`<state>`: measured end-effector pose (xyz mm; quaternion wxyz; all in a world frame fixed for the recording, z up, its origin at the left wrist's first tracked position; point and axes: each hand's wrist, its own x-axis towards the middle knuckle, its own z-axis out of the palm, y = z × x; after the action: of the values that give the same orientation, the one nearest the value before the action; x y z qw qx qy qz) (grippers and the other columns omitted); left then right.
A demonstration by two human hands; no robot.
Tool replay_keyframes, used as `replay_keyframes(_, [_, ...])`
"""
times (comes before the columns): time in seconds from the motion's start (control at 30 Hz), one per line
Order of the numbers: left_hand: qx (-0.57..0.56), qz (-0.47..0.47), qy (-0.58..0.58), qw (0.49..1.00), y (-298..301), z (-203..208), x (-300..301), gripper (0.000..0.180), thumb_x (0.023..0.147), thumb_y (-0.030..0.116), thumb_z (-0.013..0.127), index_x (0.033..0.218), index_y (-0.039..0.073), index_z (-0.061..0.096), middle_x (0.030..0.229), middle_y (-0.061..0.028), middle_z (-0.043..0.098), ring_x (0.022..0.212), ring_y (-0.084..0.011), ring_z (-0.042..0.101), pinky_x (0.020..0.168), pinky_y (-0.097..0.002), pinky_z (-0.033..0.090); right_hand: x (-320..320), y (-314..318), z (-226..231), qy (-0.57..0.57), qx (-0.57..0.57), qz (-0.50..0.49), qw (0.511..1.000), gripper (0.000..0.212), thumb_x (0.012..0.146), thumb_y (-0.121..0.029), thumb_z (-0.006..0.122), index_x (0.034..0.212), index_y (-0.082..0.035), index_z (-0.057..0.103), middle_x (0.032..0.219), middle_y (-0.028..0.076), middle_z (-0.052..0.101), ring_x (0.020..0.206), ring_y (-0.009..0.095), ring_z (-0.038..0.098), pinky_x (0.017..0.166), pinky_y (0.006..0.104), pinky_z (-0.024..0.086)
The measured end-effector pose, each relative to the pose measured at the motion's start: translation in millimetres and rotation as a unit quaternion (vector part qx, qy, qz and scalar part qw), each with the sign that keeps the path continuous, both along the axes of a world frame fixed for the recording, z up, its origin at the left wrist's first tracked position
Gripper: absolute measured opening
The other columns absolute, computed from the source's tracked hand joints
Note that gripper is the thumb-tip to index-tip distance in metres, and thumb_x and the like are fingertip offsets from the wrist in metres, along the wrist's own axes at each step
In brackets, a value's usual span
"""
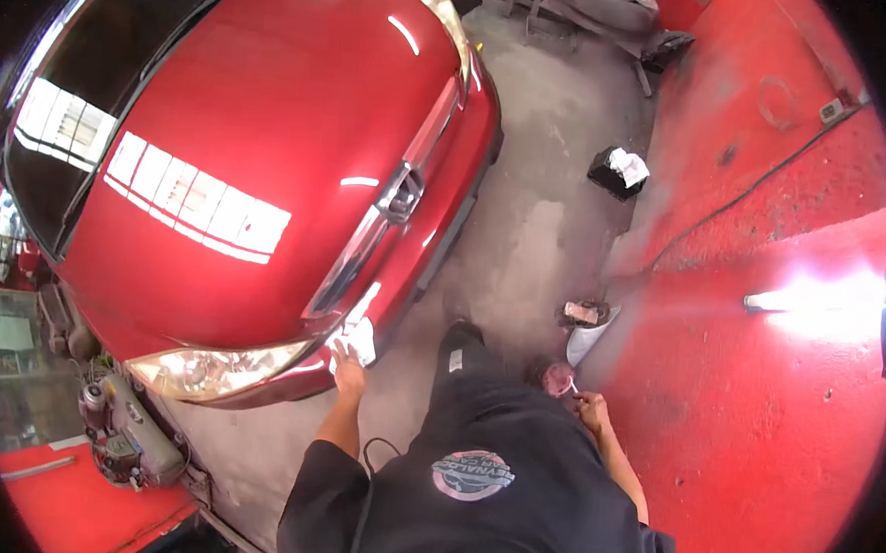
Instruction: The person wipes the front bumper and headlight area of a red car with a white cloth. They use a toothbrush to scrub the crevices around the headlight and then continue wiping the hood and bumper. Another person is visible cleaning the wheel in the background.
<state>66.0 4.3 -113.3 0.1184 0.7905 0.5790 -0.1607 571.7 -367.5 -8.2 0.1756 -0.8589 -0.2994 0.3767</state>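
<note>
My left hand (347,369) presses a white cloth (359,340) against the front corner of a red car (273,87), between its headlight (216,372) and the grille (356,257). The fingers lie over the cloth, which bunches out on the bumper side. Low by the red wall, my right hand (593,412) is closed, fingers together, at a thin whitish piece. Just beyond its fingertips is a round, pinkish-red item (556,379); I cannot make out what it is or whether the thin piece belongs to it.
A black box (617,175) with white crumpled material stands along the red wall (737,392). Closer, a pinkish block (583,312) lies by a white container (592,336). A bright lamp (813,299) and cable mark the wall. An air compressor (139,436) sits lower left.
</note>
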Motion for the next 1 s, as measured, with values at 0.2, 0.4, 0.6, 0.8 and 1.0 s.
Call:
replay_keyframes(0.2, [-0.042,0.051,-0.036,0.997,6,29,20,0.085,0.076,0.014,0.073,0.15,-0.002,0.034,0.161,-0.0267,0.011,0.144,-0.0479,0.026,0.113,-0.0464,0.04,5,-2,-13,-0.017,0.018,0.018,1.0,0.033,0.085,-0.006,0.052,0.109,0.002,0.072,0.075,0.017,0.071,0.068,0.021,0.069,0.065,0.0356,0.055])
replay_keyframes(0.4, [-0.045,0.071,-0.062,0.995,-1,38,22,0.075,0.078,0.004,0.065,0.147,-0.003,0.036,0.162,-0.0261,0.011,0.145,-0.0484,0.024,0.115,-0.0472,0.036,1,-5,0,0.001,0.037,0.027,0.999,0.031,0.085,-0.005,0.052,0.108,0.002,0.072,0.076,0.019,0.07,0.067,0.023,0.068,0.063,0.0362,0.054])
replay_keyframes(0.6, [-0.055,0.035,-0.069,0.995,-1,51,41,0.074,0.078,0.001,0.062,0.148,-0.003,0.038,0.162,-0.0258,0.012,0.146,-0.0471,0.022,0.115,-0.0476,0.036,3,-16,-6,-0.064,0.055,0.07,0.994,0.034,0.084,-0.006,0.053,0.112,0.002,0.071,0.078,0.02,0.071,0.07,0.024,0.069,0.066,0.0346,0.054])
replay_keyframes(0.8, [-0.029,0.023,-0.037,0.999,-4,39,49,0.072,0.079,0.0,0.062,0.147,-0.003,0.039,0.162,-0.0244,0.011,0.147,-0.0454,0.022,0.117,-0.0436,0.035,6,-9,4,0.027,0.007,-0.009,1.0,0.034,0.085,-0.007,0.055,0.114,0.002,0.071,0.074,0.015,0.069,0.068,0.02,0.067,0.064,0.0328,0.053])
replay_keyframes(1.0, [-0.041,0.049,-0.023,0.998,0,47,47,0.066,0.079,0.002,0.062,0.144,0.002,0.046,0.163,-0.0195,0.013,0.147,-0.0418,0.025,0.11,-0.0435,0.044,-1,11,30,0.063,-0.07,-0.031,0.995,0.033,0.084,-0.014,0.057,0.11,-0.003,0.073,0.101,0.028,0.07,0.091,0.036,0.071,0.082,0.0422,0.055])
